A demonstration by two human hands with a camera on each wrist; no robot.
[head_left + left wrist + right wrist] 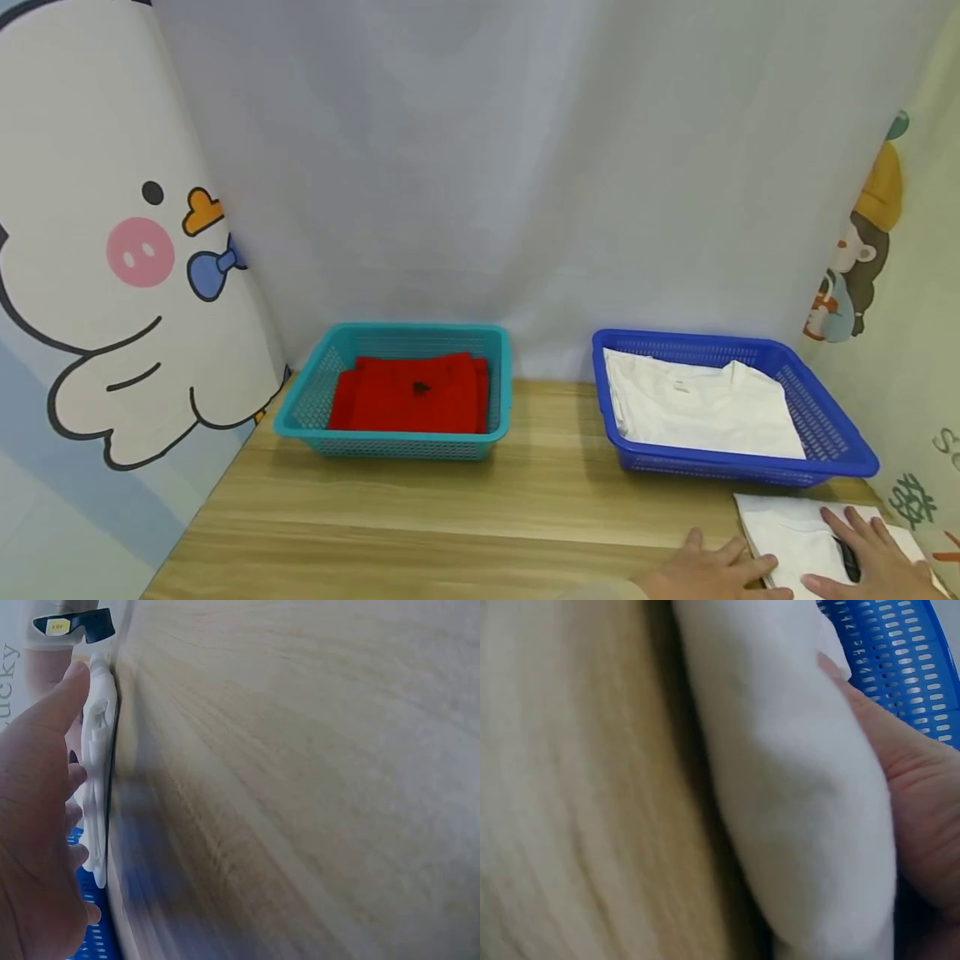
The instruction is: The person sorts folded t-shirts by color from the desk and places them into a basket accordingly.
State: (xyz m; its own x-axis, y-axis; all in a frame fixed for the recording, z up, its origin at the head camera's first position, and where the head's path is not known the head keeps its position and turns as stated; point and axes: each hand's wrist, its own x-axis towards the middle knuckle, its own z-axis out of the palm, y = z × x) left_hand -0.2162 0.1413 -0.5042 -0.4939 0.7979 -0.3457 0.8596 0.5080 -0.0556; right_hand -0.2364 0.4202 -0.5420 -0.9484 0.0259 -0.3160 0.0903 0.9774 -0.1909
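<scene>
At the right edge of the wooden table lies a folded white garment (780, 533) with a dark patch, partly covered by the right hand. My left hand (708, 573) reaches its left side with fingers spread, fingertips over the cloth. The right hand (879, 560) rests on the garment's right part, fingers extended and apart. In the left wrist view the cloth (96, 765) shows as a thin layered stack beside the left hand (37, 802). Up close in the right wrist view, a thick rounded fold (795, 772) lies in front of the right hand (926, 802).
Behind the garment stands a blue basket (742, 467) holding folded white clothing (697, 408). A teal basket (397, 446) with folded red clothing (416, 396) stands left of it. A pale curtain (450, 167) closes off the back, and printed cloth (900, 375) hangs along the right.
</scene>
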